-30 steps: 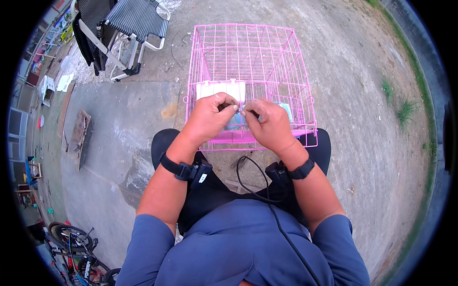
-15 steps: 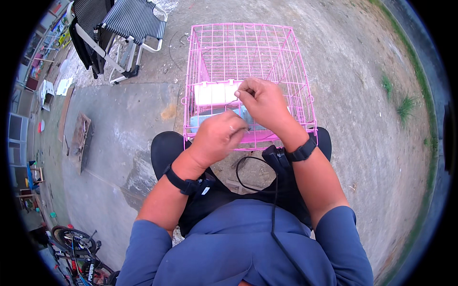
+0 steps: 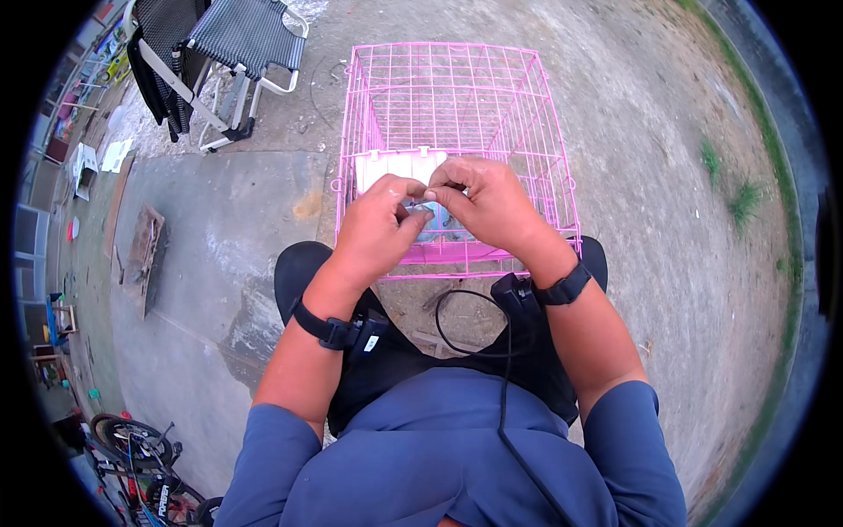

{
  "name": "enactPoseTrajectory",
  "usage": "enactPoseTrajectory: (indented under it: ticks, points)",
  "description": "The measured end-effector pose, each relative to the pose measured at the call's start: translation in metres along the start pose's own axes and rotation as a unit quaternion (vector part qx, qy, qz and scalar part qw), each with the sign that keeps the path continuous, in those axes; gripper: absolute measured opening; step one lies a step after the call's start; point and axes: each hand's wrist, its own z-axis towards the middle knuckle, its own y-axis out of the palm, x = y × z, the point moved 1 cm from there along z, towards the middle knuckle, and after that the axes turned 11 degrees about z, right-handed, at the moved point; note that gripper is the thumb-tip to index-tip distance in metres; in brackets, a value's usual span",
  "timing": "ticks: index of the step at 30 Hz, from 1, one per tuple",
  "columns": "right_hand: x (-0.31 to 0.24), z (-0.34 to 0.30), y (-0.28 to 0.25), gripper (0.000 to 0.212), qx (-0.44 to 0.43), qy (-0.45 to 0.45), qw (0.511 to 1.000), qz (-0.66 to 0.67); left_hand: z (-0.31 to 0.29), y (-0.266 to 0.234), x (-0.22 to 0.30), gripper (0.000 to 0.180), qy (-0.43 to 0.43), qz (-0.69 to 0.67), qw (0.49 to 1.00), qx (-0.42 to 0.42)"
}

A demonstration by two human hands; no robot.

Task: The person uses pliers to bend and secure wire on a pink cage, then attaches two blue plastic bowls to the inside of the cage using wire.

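A pink wire cage stands on the ground between my knees. Over its near part my two hands meet, their fingertips pinched around a small thin piece too small to make out. My left hand curls in from the left, thumb and fingers bent toward each other. From the right comes my right hand, its thumb and forefinger pressed together at the same piece. Beneath them inside the cage are a white box-like part and something pale blue, partly hidden by the hands.
A black cable hangs down my front and loops between my legs. Far left stands a folding chair with a dark woven seat. A worn board lies on the concrete, a bicycle is at lower left, and grass tufts grow at right.
My left hand has moved up and away from me to meet the right. The right hand has come slightly down and toward me, and the fingertips now meet around the small piece.
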Motion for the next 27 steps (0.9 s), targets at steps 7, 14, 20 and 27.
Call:
enactPoseTrajectory:
  ticks: [7,14,20,27]
  points:
    - [0.012,-0.006,-0.013,0.015,-0.001,0.050,0.997,0.056,0.005,0.010,-0.014,0.012,0.030,0.024,0.999,0.027]
    - [0.008,-0.026,-0.011,0.015,-0.035,-0.115,0.982,-0.144,0.009,0.008,-0.015,0.011,-0.060,-0.047,0.997,-0.012]
    - [0.024,-0.028,0.000,0.007,0.009,-0.136,0.977,-0.163,0.004,0.010,-0.017,0.006,-0.065,-0.106,0.992,0.003]
    - [0.030,-0.029,-0.009,0.005,0.136,0.016,0.987,-0.086,0.000,0.009,-0.020,0.005,-0.078,-0.136,0.988,0.007]
